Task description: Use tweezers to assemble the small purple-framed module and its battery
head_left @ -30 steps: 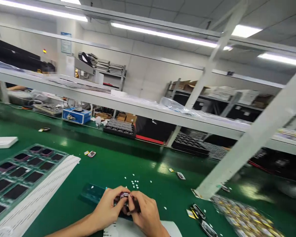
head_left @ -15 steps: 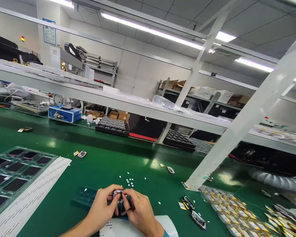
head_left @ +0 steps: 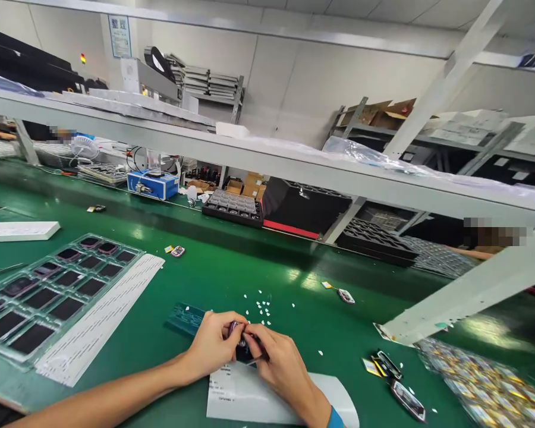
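you've got the small purple-rimmed device (head_left: 233,327) up between both hands, above the green surface (head_left: 205,249), just past the far edge of the printed sheet (head_left: 249,398). left grip (head_left: 211,342) is pinched on it, thumb against the near side, fingers curled behind; right grip (head_left: 279,356) is closed in at its right side, fingertips almost meeting the left ones. exactly which part sits in the right pinch is hidden. the device is tilted, mostly covered by your fingers, rim peeking out at the top; can't tell if the dark piece (head_left: 244,355) below it is joined on. expect it light and stiff, smooth shell probably a bit slick, insides likely delicate: the similar unit (head_left: 408,399) at right looks to have bare innards. i'd hold by opposite rim edges, pads only, light squeeze, thumbs off the middle. don't twist hard; thin parts could crack or tear. loose white bits (head_left: 263,310) lie on the surface beyond your hands.
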Demonstrator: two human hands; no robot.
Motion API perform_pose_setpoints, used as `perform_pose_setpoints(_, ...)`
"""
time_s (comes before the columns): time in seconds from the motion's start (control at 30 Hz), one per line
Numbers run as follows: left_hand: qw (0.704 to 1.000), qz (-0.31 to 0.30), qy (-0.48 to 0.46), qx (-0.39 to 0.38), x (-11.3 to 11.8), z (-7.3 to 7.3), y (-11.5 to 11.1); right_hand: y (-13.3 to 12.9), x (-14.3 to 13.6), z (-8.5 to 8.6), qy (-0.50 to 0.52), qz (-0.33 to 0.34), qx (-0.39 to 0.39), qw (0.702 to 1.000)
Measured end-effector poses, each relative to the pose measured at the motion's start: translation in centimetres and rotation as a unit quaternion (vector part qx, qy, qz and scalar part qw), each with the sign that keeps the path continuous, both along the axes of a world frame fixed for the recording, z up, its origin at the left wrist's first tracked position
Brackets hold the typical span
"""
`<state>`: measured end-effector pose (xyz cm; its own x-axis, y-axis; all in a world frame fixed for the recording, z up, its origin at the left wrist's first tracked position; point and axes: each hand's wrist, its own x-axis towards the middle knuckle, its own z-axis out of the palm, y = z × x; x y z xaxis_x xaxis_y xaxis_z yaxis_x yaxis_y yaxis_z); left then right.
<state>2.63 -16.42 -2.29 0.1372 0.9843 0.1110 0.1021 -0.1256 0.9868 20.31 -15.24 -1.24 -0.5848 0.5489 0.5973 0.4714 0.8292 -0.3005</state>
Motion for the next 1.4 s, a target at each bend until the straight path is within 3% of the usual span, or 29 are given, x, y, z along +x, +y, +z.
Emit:
perform_pose_setpoints(0.23,1.000,-0.015,-0.023,-0.011,-0.2,0.1,0.4,-0.1,0.6,0.9,0.081,-0.026,-0.058,0.995)
perform_pose_setpoints(0.53,0.998,-0.002,-0.053,-0.022,-0.4,0.4,0.1,0.1,0.3,0.5,0.058,-0.018,-0.020,0.998)
perform_pose_setpoints(0.77,0.995,0.054,0.022,0.079,-0.6,0.5,-0.1,0.1,0.4,0.6,0.087,-0.023,-0.050,0.995)
perform_pose_setpoints(0.9,0.993,0.053,0.058,0.093,-0.7,0.7,-0.3,0.1,0.2,0.8,0.101,-0.049,-0.071,0.991)
perform_pose_setpoints(1.07,0.995,0.039,0.067,0.065,-0.7,1.0,-0.4,0.2,0.4,0.7,0.091,-0.056,-0.037,0.994)
perform_pose_setpoints(1.4,0.993,-0.057,-0.077,-0.075,0.0,1.0,-0.9,0.3,0.9,0.4,0.109,-0.033,-0.008,0.993)
